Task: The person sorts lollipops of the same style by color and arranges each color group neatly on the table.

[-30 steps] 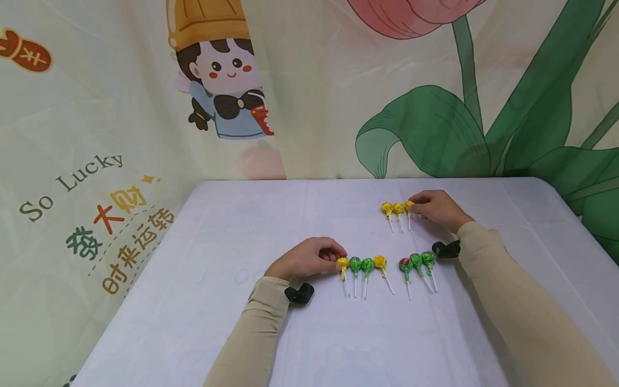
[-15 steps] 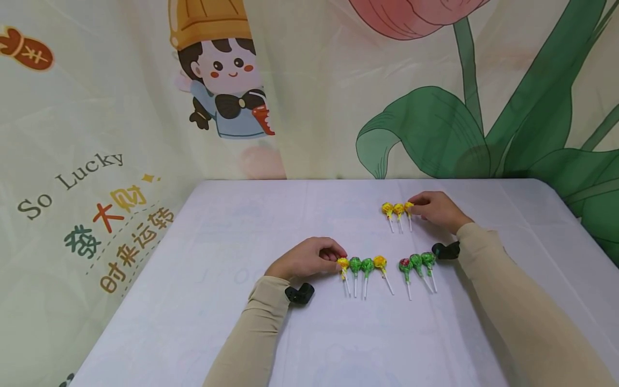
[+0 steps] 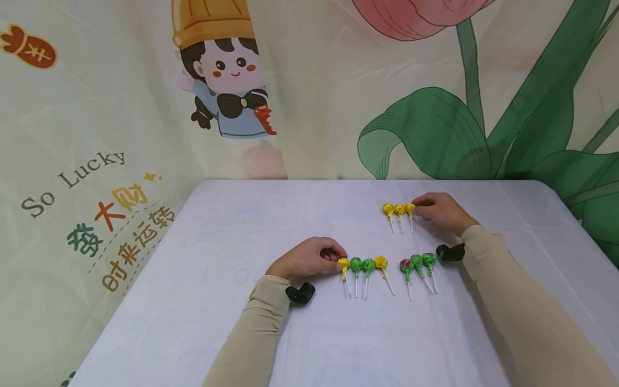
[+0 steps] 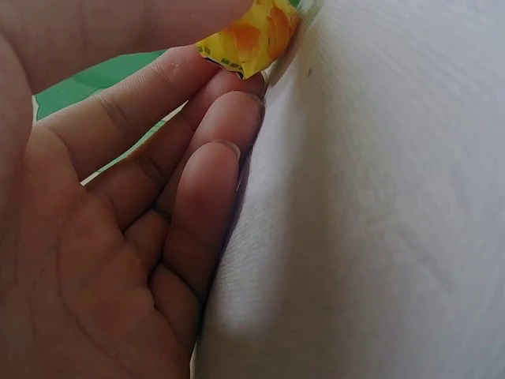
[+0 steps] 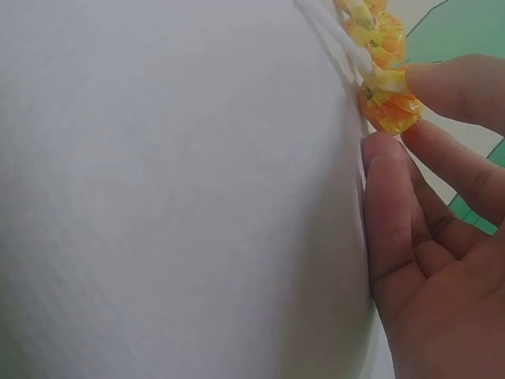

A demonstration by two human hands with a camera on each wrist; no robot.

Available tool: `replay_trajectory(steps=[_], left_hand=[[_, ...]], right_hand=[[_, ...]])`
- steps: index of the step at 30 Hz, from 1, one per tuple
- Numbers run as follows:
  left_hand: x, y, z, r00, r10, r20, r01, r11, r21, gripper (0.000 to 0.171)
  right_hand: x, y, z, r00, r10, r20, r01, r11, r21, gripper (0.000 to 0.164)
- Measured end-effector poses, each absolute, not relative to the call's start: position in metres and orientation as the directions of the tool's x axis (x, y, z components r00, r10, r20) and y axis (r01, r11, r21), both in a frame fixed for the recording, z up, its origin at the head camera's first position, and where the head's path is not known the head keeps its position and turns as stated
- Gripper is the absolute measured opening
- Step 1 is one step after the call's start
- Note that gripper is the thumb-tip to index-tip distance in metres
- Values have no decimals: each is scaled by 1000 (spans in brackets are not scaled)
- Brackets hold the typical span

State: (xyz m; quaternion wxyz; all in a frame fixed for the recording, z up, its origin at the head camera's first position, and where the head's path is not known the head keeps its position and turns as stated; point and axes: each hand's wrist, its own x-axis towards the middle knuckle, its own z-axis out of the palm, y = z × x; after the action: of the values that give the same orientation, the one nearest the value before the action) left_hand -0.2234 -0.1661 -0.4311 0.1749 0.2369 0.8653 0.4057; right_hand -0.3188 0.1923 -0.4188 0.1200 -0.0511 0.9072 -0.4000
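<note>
In the head view, three yellow pops (image 3: 399, 210) lie lined up at upper right, the right hand (image 3: 447, 211) pinching the rightmost. At lower centre, well apart, the left hand (image 3: 309, 257) pinches the left-end yellow pop (image 3: 344, 263) of a yellow-and-green row (image 3: 368, 265); right of it lies a trio (image 3: 417, 262). Laying-out looks nearly done, release remaining.

Left wrist: thumb and finger grip yellow wrapper, top.

Right wrist: likewise, upper right.
</note>
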Motion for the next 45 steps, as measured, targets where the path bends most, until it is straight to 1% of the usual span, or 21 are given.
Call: replay_trajectory(steps=[8, 16, 23, 27, 32, 39, 45], left_hand=[[-223, -165, -429, -827, 551, -112, 266, 560, 785, 20], [-224, -168, -432, -825, 559, -85, 297, 557, 775, 18], [-224, -169, -435, -817, 572, -70, 305, 533, 789, 18], [-225, -169, -436, -809, 584, -69, 301, 512, 804, 19], [-227, -172, -436, -793, 608, -47, 312, 471, 825, 20], [-229, -175, -439, -790, 612, -31, 284, 411, 866, 22], [-229, -174, -440, -797, 604, 2, 289, 378, 880, 23]], right_hand=[[-319, 205, -419, -959, -199, -200, 42, 603, -797, 50], [-308, 209, -420, -961, -182, -206, 76, 544, -836, 57], [-293, 212, -421, -978, -124, -166, 88, 472, -877, 53], [-286, 213, -423, -981, -101, -163, 99, 457, -884, 51], [-278, 213, -425, -987, -97, -131, 74, 449, -890, 50], [-267, 203, -424, -985, -165, -57, -27, 467, -884, 49], [-261, 198, -423, -977, -205, -63, -47, 492, -869, 48]])
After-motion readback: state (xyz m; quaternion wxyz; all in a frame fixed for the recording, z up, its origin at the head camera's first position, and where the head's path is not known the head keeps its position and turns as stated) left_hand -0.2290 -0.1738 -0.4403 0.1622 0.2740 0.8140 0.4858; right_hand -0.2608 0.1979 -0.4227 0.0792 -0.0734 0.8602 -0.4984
